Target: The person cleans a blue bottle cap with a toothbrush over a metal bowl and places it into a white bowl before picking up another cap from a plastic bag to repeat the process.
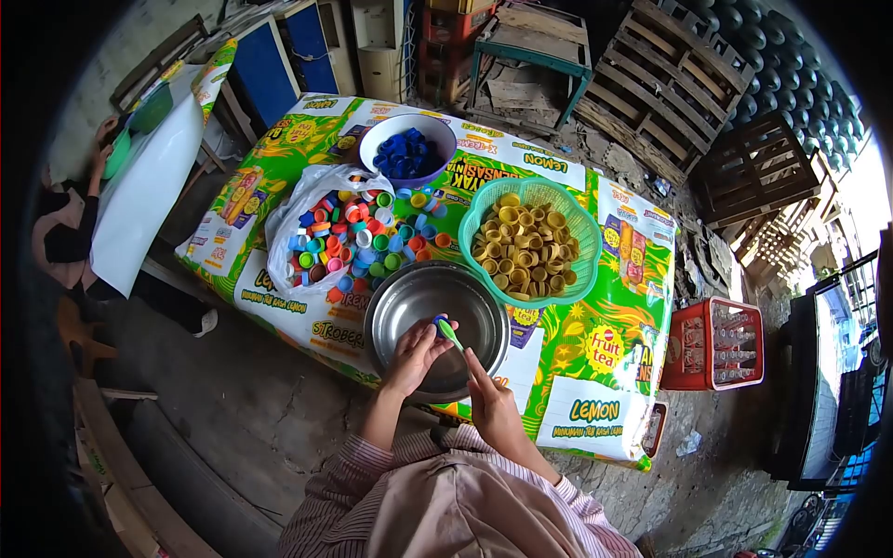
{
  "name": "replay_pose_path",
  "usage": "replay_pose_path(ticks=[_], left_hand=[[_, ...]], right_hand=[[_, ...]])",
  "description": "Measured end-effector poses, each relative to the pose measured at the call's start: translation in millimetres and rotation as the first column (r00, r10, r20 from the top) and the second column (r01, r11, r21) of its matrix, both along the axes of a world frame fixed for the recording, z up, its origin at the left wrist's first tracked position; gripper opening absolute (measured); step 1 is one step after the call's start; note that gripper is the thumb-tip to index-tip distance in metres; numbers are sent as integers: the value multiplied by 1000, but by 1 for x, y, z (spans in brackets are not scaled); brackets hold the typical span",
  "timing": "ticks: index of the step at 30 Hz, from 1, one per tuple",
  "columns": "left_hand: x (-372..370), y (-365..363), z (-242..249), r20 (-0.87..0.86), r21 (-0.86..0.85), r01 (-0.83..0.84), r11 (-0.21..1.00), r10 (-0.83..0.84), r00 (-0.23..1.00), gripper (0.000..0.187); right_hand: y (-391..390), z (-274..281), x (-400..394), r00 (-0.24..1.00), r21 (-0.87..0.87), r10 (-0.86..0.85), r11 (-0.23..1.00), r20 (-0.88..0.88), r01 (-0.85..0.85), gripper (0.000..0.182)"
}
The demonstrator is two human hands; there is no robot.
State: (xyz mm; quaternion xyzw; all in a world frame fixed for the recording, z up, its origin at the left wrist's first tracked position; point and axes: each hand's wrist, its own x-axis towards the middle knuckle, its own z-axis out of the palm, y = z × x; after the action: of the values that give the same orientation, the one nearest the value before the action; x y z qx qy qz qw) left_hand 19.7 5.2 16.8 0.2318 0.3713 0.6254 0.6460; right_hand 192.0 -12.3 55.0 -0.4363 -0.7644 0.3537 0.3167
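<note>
The fingers of your left hand (pixel 419 359) are pinched around a small dark-blue cap (pixel 439 320), and your right hand (pixel 493 404) grips a slim green-and-white tool (pixel 451 336), its index finger stretched along it and its far end at the cap; you have both above the metal bowl (pixel 395 302). Just beyond that bowl, loose multicoloured caps (pixel 392 251) spill from a white plastic bag (pixel 286 223) onto the printed table cover (pixel 609 395). Farther back, a white bowl (pixel 371 141) holds blue caps (pixel 406 154); to your right, a mint-green basket (pixel 588 232) holds yellowish caps (pixel 523 246). Past the table's right side stands a red crate (pixel 693 349) of bottles, while wooden pallets (pixel 651 84) lean behind. Off to your left, another person (pixel 70 223) is at a separate surface.
</note>
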Motion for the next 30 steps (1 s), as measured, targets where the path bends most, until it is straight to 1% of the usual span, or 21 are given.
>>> replay_pose_path(ticks=[2,4,6,7,8,10,11,12,14,15,17,18,20,21,22,24,25,26,28,30], left_hand=[[-2,-2,-13,-5,-1,25,1000,-25,1000,29],[-3,-3,-15,-12,-2,48,999,-48,999,30],[1,-3,-11,56,-23,13,1000,-12,998,29],[2,-2,1,78,-31,2,1000,1,997,26],[1,-2,0,79,-31,3,1000,0,997,26],[-5,-3,-3,79,-30,-11,999,13,997,24],[-4,-3,-5,82,-45,-16,999,20,996,25],[-4,-3,-5,80,-45,-17,999,20,997,25],[-2,-3,-4,175,-55,11,998,-1,985,24],[-1,-3,1,175,-55,10,998,0,984,24],[1,-2,15,291,-115,-24,993,57,955,23],[0,-2,11,290,-116,-23,993,56,955,23],[-5,-2,-2,317,-86,23,996,5,948,19],[-4,-2,-2,324,-148,3,989,46,945,17],[-5,-2,-4,322,-148,1,989,47,946,17],[-6,-2,-4,337,-152,37,988,17,941,16],[-5,-2,-1,338,-153,40,987,14,941,16],[-4,-2,2,307,-159,41,986,10,952,18],[-2,-2,4,275,-164,41,986,6,961,20],[-3,-3,2,292,-292,13,956,76,954,24]], right_hand=[[2,-8,3,996,-59,-29,998,80,34,53],[4,0,4,996,-68,-40,997,74,45,54],[-2,2,1,999,-6,-32,999,36,33,54],[-5,1,-1,1000,-6,7,1000,-13,-7,54],[-4,-1,0,1000,-6,6,1000,-12,-6,54],[2,-5,3,993,-89,-48,994,107,57,54],[4,-5,4,993,-38,-47,998,110,51,53],[4,-5,4,993,-38,-47,998,109,51,53],[2,-1,4,999,-24,-40,999,10,40,54],[1,1,3,999,-24,-39,999,10,39,54],[-1,4,1,999,43,0,999,-40,2,54],[0,3,1,999,42,0,999,-41,2,54],[5,0,2,999,-111,-49,993,15,51,53],[8,0,3,997,-54,-66,997,-39,64,53],[8,1,2,997,-54,-65,997,-41,62,53],[5,2,3,999,20,9,1000,-51,-8,53],[3,-3,3,999,10,38,999,-2,-38,53],[4,-5,3,999,11,35,999,0,-35,53],[8,-6,2,998,-80,-50,995,35,52,53],[8,-5,2,999,-60,-42,997,29,43,54]])
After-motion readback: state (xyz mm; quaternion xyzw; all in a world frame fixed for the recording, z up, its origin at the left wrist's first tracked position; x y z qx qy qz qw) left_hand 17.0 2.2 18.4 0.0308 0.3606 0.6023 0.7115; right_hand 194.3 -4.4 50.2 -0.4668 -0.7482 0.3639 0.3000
